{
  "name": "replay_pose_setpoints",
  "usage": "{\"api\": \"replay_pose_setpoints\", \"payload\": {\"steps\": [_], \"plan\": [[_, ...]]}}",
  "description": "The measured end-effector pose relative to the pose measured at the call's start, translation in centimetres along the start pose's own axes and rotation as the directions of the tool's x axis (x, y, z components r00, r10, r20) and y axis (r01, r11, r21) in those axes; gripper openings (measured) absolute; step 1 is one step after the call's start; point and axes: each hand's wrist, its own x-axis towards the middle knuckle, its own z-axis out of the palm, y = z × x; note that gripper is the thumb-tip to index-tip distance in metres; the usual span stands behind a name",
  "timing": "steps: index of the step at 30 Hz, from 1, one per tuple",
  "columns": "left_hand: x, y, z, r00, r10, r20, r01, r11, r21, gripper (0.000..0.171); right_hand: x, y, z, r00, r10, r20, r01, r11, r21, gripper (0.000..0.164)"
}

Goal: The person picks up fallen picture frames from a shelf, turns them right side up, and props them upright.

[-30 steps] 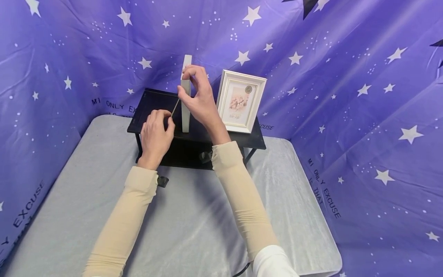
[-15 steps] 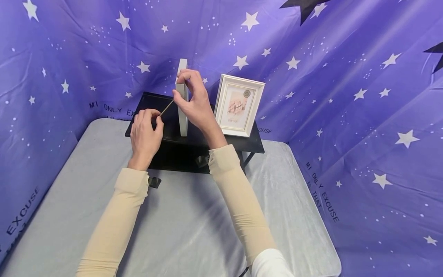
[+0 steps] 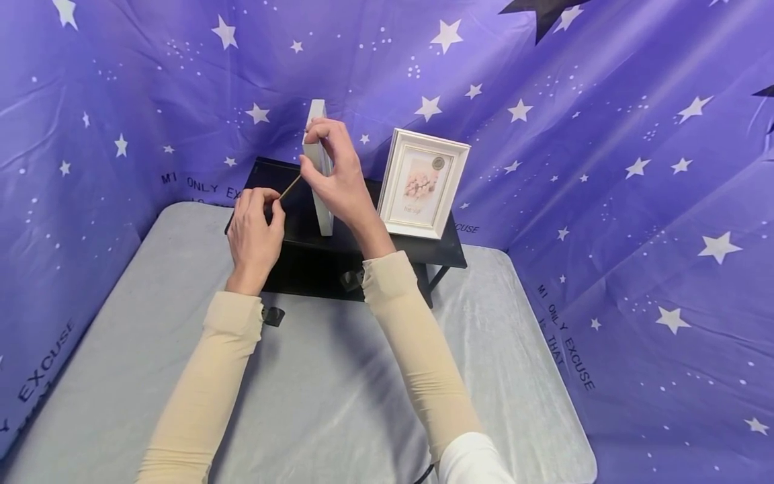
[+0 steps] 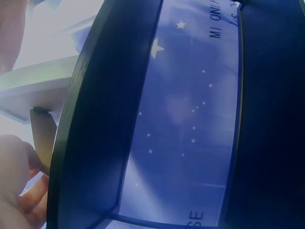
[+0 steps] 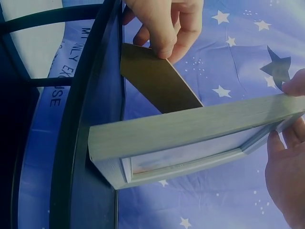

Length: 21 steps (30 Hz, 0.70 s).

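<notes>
Seen edge-on in the head view, a white photo frame (image 3: 324, 210) stands on the black two-tier stand (image 3: 279, 173). My right hand (image 3: 338, 176) grips its upper part, thumb on one side and fingers on the other. From its back a thin brown easel leg (image 5: 159, 82) sticks out at an angle, plain in the right wrist view. My left hand (image 3: 255, 235) pinches that leg near its free end with thumb and fingers. A second white photo frame (image 3: 423, 185), with a pink flower picture, stands upright to the right, touched by neither hand.
The black stand's lower shelf (image 3: 308, 272) lies beneath its top. A grey cloth-covered table (image 3: 351, 376) carries the stand. Purple star-printed curtains (image 3: 635, 222) enclose the back and sides. A black cable (image 3: 425, 474) shows by the right sleeve.
My left hand has moved left with the easel leg, which now stands farther out from the frame. The held frame's top has shifted slightly left with my right hand.
</notes>
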Motion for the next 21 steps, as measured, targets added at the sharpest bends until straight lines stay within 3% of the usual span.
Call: {"api": "replay_pose_setpoints", "payload": {"steps": [6, 21], "plan": [[0.0, -0.3, 0.3, 1.0, 0.003, 0.002, -0.003, 1.0, 0.019, 0.022, -0.1, 0.4, 0.4, 1.0, 0.011, 0.012, -0.011, 1.0, -0.013, 0.022], [-0.1, -0.9, 0.8, 0.994, 0.107, -0.029, -0.104, 0.989, 0.109, 0.027, 0.3, -0.6, 1.2, 0.998, -0.042, 0.047, 0.044, 0.999, -0.025, 0.019]]}}
